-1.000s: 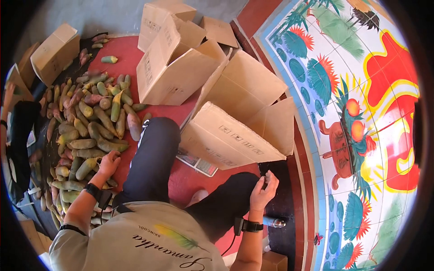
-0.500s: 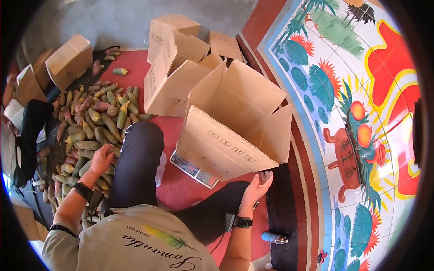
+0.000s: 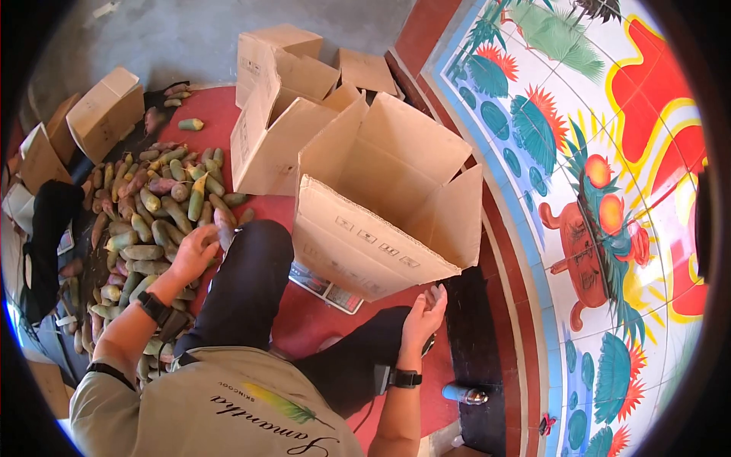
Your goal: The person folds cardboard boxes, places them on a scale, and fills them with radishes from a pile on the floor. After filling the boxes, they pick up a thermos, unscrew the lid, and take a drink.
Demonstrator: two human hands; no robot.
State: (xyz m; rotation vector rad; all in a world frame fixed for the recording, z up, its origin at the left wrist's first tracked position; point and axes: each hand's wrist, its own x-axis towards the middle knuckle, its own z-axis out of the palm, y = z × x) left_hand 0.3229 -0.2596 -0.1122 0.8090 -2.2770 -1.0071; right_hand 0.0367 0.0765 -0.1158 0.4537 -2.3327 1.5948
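My left hand is over the right side of a heap of green and reddish root vegetables. Its fingers are slightly bent and apart, close to a pinkish root beside my knee; contact is unclear. Palm up, my right hand has loosely spread fingers and nothing visible in them, just below the near right corner of a large open cardboard box. The box tilts over a flat device, which it partly covers. No contents show in the visible part of the box.
More cardboard boxes stand behind the large one, and others are at the far left. A dark cloth hangs at left. A blue-and-silver bottle lies at lower right, near the painted tile wall.
My left hand has moved right and slightly up, toward the pinkish root. My left knee has shifted right. My right hand remains near the box corner, while the whole view has shifted a little.
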